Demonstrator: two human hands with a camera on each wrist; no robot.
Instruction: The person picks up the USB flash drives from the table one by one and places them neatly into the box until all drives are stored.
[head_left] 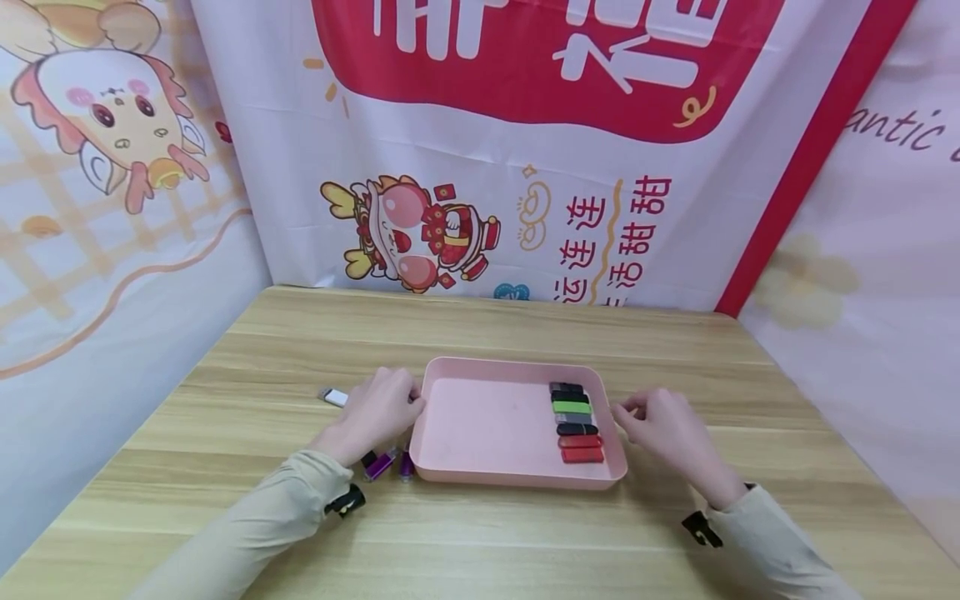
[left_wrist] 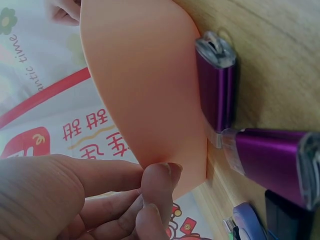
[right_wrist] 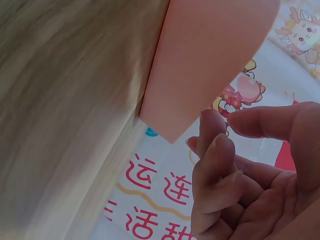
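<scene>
A pink tray [head_left: 487,425] lies on the table between both hands. In it, along the right side, is a column of several USB sticks, among them a green one [head_left: 572,407] and a red one [head_left: 582,456]. My left hand [head_left: 378,412] pinches the tray's left rim between thumb and fingers. My right hand [head_left: 671,429] is at the right rim, fingers loosely bent; the right wrist view shows a gap between its thumb [right_wrist: 255,122] and fingertips. Two purple USB sticks [left_wrist: 217,90] lie beside the tray's left wall, one close against it.
A white USB stick [head_left: 334,397] lies beyond my left wrist. A black stick [left_wrist: 287,215] and a blue one [left_wrist: 246,220] are near the purple ones, partly hidden in the head view. Printed cloths [head_left: 480,150] hang at the wooden table's [head_left: 480,542] back and sides.
</scene>
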